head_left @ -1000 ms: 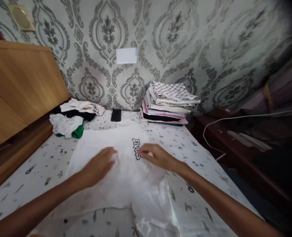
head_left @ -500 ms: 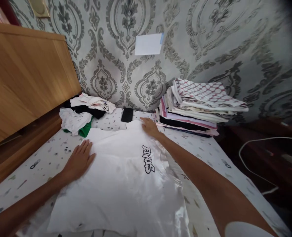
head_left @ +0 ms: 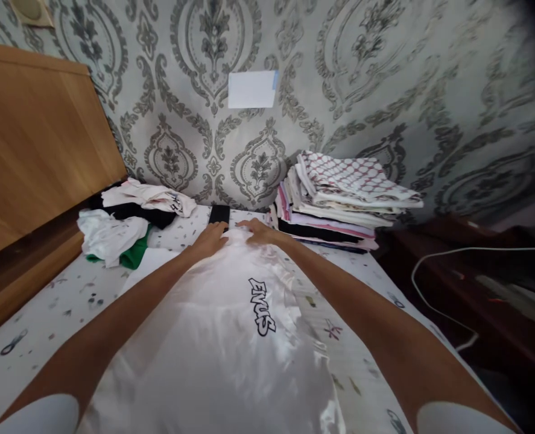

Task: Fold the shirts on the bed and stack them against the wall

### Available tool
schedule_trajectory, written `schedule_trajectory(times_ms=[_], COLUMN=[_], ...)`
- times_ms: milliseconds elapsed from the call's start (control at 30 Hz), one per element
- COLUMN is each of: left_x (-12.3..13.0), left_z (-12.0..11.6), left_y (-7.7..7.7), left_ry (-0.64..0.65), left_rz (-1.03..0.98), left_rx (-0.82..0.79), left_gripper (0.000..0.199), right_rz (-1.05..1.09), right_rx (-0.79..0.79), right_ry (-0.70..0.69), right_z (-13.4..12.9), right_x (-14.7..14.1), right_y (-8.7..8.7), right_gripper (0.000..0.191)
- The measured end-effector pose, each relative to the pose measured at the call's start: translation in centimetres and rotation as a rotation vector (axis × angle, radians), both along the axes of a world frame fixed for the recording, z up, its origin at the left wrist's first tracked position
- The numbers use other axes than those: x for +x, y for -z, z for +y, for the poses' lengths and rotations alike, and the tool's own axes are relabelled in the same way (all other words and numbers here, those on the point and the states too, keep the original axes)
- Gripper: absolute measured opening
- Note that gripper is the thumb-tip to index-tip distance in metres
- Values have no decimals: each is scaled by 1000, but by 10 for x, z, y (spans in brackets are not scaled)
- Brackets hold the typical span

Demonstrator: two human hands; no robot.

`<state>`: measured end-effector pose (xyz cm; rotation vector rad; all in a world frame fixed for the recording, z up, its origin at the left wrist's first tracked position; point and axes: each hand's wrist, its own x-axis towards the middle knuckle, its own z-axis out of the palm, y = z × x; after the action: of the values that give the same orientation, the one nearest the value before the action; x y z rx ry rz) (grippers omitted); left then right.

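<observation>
A white, shiny T-shirt with black-outlined lettering lies spread out in front of me, rumpled along its right side. At its far edge my left hand has its fingers bent over the fabric, close to a black phone. My right hand pinches the same far edge a short way to the right, fingers pointing left. Between the two hands the cloth is gathered up. The fingertips are partly lost in the white fabric.
Folded clothes form a tall stack against the patterned wall at right. Loose garments in white, pink, black and green lie at left beside a wooden cabinet. A white cable hangs over dark furniture at right.
My left hand has moved from the shirt's left side up to its far edge, beside my right hand. The fabric there has bunched. The view has shifted slightly right.
</observation>
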<state>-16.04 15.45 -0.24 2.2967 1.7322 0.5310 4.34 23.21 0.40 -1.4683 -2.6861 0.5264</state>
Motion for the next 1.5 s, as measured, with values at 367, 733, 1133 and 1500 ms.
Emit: schedule_trajectory(times_ms=[367,733,1133,1500], left_x=[-4,-5,-17,3], left_z=[9,-1,10,14], left_y=[0,10,3,9], left_ry=[13,181,54,-111], left_rz=[-30,-92,-68,13], left_rx=[28,111,129,81], left_gripper=[11,44,33,35], right_rz=[-144,-163,-438,-314], right_rx=[-146,50,241,293], right_ry=[-202,-412,-137,80], right_z=[30,14,14,1], right_x=[2,-7,-1,-19], right_y=[-25,-39,-65,-26], right_gripper=[12,58,25,43])
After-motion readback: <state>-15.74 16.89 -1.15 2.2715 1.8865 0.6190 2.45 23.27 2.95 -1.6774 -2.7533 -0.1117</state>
